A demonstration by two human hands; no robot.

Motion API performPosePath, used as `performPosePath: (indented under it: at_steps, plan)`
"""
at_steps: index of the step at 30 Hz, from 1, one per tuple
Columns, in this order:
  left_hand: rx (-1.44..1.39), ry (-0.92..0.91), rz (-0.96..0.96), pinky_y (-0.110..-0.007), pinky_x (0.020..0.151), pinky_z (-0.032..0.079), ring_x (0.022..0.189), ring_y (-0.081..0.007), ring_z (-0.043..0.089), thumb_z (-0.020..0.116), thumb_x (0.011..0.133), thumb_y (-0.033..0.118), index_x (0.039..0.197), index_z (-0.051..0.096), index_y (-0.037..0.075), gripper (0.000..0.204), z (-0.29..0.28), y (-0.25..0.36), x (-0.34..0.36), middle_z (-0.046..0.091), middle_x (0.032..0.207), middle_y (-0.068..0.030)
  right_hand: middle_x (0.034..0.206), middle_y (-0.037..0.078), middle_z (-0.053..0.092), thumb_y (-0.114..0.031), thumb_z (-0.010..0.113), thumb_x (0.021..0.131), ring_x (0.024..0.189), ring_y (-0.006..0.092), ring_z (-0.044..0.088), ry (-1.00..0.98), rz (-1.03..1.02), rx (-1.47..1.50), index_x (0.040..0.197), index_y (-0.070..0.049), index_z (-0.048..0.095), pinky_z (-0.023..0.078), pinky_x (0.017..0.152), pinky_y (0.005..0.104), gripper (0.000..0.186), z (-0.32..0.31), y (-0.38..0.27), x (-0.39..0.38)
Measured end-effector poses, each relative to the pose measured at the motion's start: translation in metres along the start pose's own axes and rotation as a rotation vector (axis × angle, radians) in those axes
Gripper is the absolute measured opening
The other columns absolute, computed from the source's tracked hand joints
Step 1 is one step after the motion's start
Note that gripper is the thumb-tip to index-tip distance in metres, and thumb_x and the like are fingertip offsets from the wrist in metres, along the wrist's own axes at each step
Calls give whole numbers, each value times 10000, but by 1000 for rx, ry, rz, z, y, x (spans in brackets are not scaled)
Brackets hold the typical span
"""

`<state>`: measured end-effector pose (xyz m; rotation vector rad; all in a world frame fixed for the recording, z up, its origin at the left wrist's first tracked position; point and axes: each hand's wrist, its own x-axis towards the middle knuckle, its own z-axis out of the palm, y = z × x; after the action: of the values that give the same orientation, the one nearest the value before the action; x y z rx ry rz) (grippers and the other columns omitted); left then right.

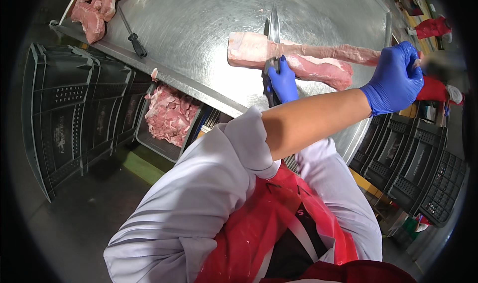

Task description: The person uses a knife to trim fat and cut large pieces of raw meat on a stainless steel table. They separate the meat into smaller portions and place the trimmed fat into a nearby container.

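Observation:
A long pork loin (249, 50) lies across the steel table. My left arm crosses over my right one, and my blue-gloved left hand (394, 77) is closed round the right end of a long strip of meat (338, 53), pulled out along the loin. My right hand (284, 82), gloved in blue too, grips a knife (274, 28) by its handle. The blade points away from me and passes at the strip's left end, where the strip still joins the loin. Part of my right forearm is hidden under the left one.
More pork pieces (92, 15) lie at the table's far left corner, beside a dark-handled sharpening steel (134, 41). Below the table edge stands a bin of meat trimmings (170, 114). Black crates (64, 103) are stacked at left, others (398, 156) at right. A person in red (432, 29) is at far right.

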<state>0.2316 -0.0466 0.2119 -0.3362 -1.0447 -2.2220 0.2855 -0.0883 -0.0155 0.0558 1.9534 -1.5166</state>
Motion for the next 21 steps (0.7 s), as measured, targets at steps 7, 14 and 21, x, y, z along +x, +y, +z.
performPosePath:
  at_steps: [7,14,21]
  plan:
    - [-79,-11,68,-338,553,421,587,-116,467,622,960,84,876,535,21,136,-5,29,31,483,642,-46,830,178,662,-132,535,959,606,180,631,157,-92,-359,1447,1,467,522,560,355,510,50,-1,-20]
    - [-87,10,-11,-297,608,494,661,-133,579,607,970,55,937,538,-4,97,20,27,52,582,750,-88,785,192,665,-202,538,975,598,270,665,168,-235,-346,1397,-6,493,542,572,416,467,72,21,39]
    - [-156,17,-14,-252,622,478,669,-59,553,638,892,-56,849,492,9,166,48,37,61,541,694,-27,823,150,656,-211,546,1003,650,242,673,150,-303,-238,1320,-53,482,552,569,383,359,111,-1,35]
